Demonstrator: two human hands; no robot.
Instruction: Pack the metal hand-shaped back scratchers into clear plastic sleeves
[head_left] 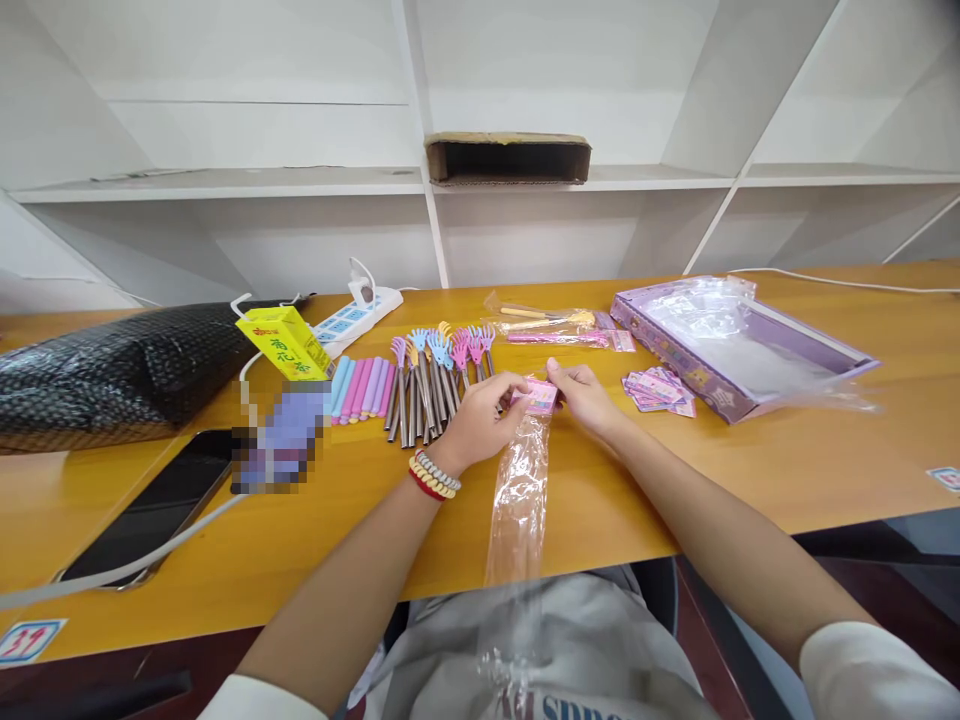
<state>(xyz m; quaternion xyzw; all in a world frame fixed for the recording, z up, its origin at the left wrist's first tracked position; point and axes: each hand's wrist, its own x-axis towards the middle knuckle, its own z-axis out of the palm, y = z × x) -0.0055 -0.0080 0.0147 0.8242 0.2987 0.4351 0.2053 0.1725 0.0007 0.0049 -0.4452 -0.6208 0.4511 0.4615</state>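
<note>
Between both hands is a small pink printed card [538,397], at the top end of a long clear plastic bag [519,490] that hangs over the table edge onto my lap. My left hand [486,415] is closed on the card's left side, fingers curled. My right hand [586,397] pinches its right edge between thumb and fingers. Whether the card is inside the bag or folded over it, I cannot tell. Close to my left hand lie several back scratchers with metal rods and coloured hand-shaped heads [441,350]. Pink and blue foam-like handles [364,388] lie left of them.
Bagged scratchers [559,325] lie behind my hands. More pink cards [660,390] are piled right, beside a purple box [675,350] holding clear bags. To the left are a phone [154,505], a yellow carton [283,343], a power strip [360,318] and a black wrapped parcel [120,370].
</note>
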